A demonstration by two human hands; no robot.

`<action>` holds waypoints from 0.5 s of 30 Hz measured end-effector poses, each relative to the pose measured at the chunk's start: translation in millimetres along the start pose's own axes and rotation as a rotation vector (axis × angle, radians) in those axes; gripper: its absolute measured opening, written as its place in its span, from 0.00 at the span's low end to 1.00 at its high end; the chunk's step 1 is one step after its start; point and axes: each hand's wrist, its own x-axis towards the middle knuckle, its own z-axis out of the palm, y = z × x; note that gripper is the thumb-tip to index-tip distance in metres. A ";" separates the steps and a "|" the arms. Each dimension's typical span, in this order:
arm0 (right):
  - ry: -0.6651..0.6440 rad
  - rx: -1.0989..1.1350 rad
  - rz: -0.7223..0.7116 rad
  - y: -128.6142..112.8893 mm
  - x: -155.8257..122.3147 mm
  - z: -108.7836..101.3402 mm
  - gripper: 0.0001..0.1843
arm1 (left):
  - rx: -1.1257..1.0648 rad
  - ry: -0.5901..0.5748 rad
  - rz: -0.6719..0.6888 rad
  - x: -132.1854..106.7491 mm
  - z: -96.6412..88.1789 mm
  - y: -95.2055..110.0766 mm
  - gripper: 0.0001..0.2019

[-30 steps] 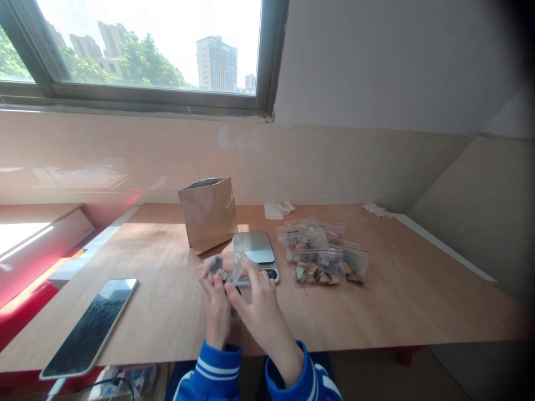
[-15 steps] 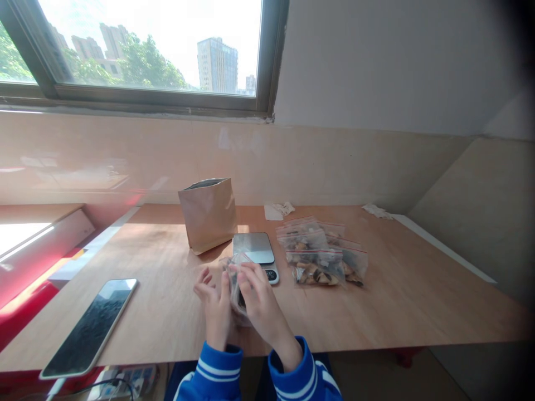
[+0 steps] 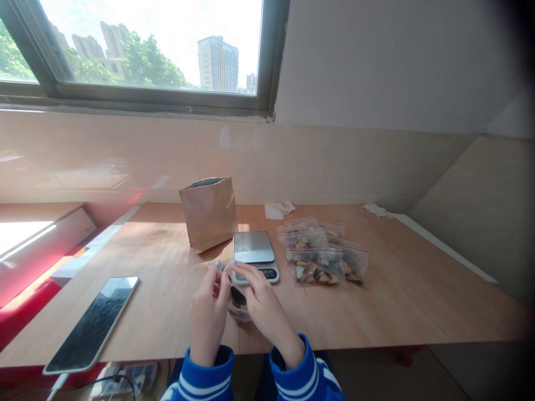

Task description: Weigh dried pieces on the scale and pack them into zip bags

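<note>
Between my left hand (image 3: 207,314) and my right hand (image 3: 265,306) hangs a small clear plastic bag (image 3: 238,303) with a dark piece inside. Both hands pinch its top edge, just in front of a digital kitchen scale (image 3: 254,256), and my right fingertips nearly reach the scale. Beyond the scale stands an open kraft paper pouch (image 3: 208,214) with a dark lining. To the right lie several zip bags of brown-and-dark pieces (image 3: 317,253), stacked and overlapping. My hands partly hide the bag's contents.
The wooden table (image 3: 388,301) holds a smartphone (image 3: 92,324) at the left and paper scraps (image 3: 278,210) against the back wall. Another scrap (image 3: 377,210) lies farther right. A power strip with cables (image 3: 125,372) sits below the front edge.
My hands have come closer together and now both pinch the bag's top. The bag hangs lower, with its dark contents showing at the bottom.
</note>
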 end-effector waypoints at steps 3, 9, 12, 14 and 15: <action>0.030 -0.033 0.005 2.6 0.5 -2.1 0.30 | 0.045 0.084 0.021 -0.7 -9.5 1.3 0.14; 0.033 0.021 -0.053 -13.5 -0.4 -4.9 0.30 | -0.345 0.234 -0.022 7.7 4.5 -23.2 0.18; 0.000 0.088 -0.053 -19.6 -1.8 -5.0 0.30 | -0.651 0.229 -0.257 12.8 26.4 -51.0 0.21; 0.007 0.108 -0.041 -18.2 -2.4 -3.2 0.27 | -0.727 0.217 -0.381 14.3 38.0 -67.0 0.22; 0.018 0.111 -0.036 -16.2 -2.5 -1.7 0.26 | -0.717 0.243 -0.409 14.6 41.8 -73.1 0.22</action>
